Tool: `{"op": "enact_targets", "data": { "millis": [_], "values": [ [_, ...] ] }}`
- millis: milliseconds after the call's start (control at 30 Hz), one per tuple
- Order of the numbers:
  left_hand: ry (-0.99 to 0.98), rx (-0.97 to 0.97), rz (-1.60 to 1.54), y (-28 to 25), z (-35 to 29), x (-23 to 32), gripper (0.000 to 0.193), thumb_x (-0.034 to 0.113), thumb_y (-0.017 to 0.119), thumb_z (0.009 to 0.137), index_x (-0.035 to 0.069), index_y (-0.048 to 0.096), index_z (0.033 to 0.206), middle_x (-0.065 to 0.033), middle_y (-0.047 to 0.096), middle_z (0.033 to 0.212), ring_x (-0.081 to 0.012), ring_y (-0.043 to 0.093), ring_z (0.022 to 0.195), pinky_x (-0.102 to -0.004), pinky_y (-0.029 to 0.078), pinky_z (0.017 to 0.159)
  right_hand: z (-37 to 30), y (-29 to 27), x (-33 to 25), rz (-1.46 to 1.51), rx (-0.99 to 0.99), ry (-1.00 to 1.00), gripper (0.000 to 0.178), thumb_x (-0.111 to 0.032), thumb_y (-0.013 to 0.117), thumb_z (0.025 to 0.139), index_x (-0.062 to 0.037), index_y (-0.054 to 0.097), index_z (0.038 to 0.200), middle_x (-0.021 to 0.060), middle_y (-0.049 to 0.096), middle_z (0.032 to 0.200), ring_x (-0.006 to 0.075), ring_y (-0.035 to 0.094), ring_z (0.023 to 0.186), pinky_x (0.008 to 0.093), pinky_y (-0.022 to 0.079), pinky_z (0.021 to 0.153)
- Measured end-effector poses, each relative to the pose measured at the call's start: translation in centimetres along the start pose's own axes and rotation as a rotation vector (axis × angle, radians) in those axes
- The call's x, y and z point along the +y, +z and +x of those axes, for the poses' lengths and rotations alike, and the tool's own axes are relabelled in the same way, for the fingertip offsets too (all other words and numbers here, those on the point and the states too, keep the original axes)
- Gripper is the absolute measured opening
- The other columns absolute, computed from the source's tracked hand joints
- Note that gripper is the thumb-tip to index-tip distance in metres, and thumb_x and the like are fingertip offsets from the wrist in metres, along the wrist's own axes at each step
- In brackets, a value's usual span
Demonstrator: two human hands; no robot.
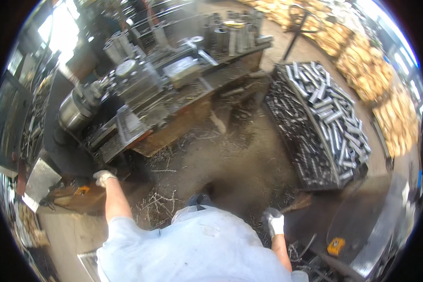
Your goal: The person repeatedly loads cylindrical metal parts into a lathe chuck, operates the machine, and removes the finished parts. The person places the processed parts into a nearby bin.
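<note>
My left hand, in a pale work glove, is out to the left at the lower front of a metalworking machine. Its fingers look curled against a dark part there; what they grip is too small to make out. My right hand, in a white glove with grey fingers, hangs low beside my body on the right, near a dark metal edge. Its fingers are blurred, and I see no object in them. A cylindrical metal chuck or housing sits on the machine's left, with a metal block on its bed.
Metal tubes stand on the machine's far end. A dark bin at right holds many short metal tubes. Curly metal shavings litter the floor. Stacked yellowish bundles line the far right. A dark metal cabinet stands near right.
</note>
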State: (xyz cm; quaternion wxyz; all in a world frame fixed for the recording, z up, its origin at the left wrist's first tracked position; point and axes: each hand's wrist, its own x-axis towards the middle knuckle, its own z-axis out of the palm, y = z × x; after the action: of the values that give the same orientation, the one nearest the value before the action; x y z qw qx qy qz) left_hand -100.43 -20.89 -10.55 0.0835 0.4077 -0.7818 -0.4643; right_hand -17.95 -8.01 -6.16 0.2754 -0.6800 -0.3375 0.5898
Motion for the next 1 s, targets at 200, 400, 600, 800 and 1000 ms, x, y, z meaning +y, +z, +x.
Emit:
{"op": "enact_targets", "data": {
  "millis": [200,400,600,800,1000],
  "values": [
    [1.057,0.234,1.730,-9.4,5.4,-0.1,0.031,0.022,0.057,0.107,0.004,0.072,0.128,-0.0091,0.072,0.138,-0.0265,0.071,0.122,-0.0431,0.057,0.104,10.3,8.7,-7.9,-0.702,-0.229,-0.313,0.036,-0.026,0.072,0.091,-0.0011,0.078,0.115,0.0184,0.080,0.104,0.0293,0.076,0.096,0.0396,0.059,0.084],
    [0.949,-0.339,0.842,-4.7,-4.9,-5.9,0.031,0.022,0.060,0.106,0.002,0.072,0.126,-0.0103,0.073,0.129,-0.0246,0.072,0.116,-0.0413,0.057,0.099,17.7,10.6,-9.5,-0.929,-0.389,-0.205,0.038,-0.035,0.072,0.087,-0.0096,0.081,0.115,0.0174,0.080,0.111,0.0357,0.075,0.107,0.0439,0.058,0.095],
    [0.981,-0.886,0.942,-2.5,-14.3,-16.1,0.031,0.022,0.064,0.104,0.000,0.072,0.124,-0.0115,0.075,0.120,-0.0228,0.072,0.110,-0.0394,0.057,0.094,24.4,7.4,-12.2,-0.984,-0.268,-0.154,0.039,-0.035,0.073,0.085,-0.0099,0.082,0.113,0.0169,0.081,0.110,0.0344,0.076,0.104,0.0422,0.059,0.094],
    [1.005,-1.193,1.165,-2.2,-27.5,-17.0,0.032,0.023,0.067,0.102,-0.002,0.071,0.122,-0.0126,0.076,0.111,-0.0209,0.073,0.103,-0.0375,0.057,0.089,34.5,-8.2,-19.1,-0.151,0.145,-0.162,0.018,-0.017,0.066,0.096,-0.0074,0.077,0.108,0.0102,0.076,0.096,0.0222,0.074,0.081,0.0385,0.059,0.060],
    [1.255,-1.400,1.196,1.3,-50.6,-14.0,0.033,0.023,0.070,0.100,-0.003,0.071,0.120,-0.0138,0.077,0.102,-0.0190,0.073,0.097,-0.0357,0.058,0.084,47.3,-30.3,-16.5,0.800,0.658,-0.045,0.059,-0.026,0.079,0.095,-0.0060,0.057,0.146,0.0192,0.055,0.151,0.0443,0.065,0.121,0.0583,0.060,0.098]
  ]
}}
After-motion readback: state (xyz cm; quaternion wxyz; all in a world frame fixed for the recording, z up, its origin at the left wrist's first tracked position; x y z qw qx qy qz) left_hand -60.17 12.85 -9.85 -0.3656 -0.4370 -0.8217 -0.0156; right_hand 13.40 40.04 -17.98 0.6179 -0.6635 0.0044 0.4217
